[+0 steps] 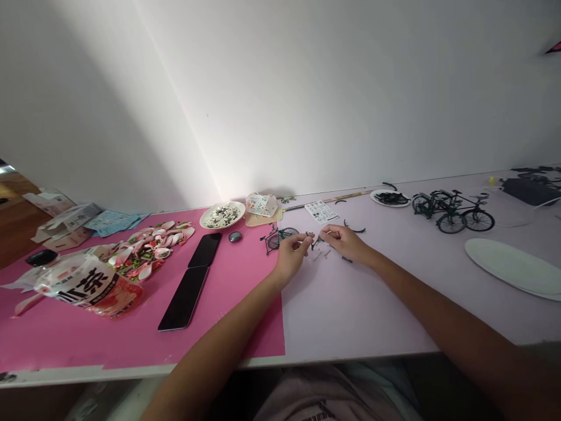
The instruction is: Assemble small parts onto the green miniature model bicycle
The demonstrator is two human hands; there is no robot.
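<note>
Over the pale part of the table, my left hand (293,252) is closed in a pinch, with a tiny dark bit showing at its fingertips. Close to its right, my right hand (344,241) pinches a small black part (317,241) that points toward the left hand. Both parts are too small to name. Below the fingers lie several thin, light-coloured pins (317,256) and a short black piece (346,259). A partly built dark model bicycle (280,235) lies just beyond my left hand. Curved black strips (357,230) rest behind my right hand.
A printed sheet (322,211) and a plate of black parts (390,199) lie toward the wall. Finished model bicycles (453,210) and an oval plate (515,266) are on the right. Leftward are phones (184,298), a bottle (90,286), pink petal-like pieces (151,248) and a bowl (204,221).
</note>
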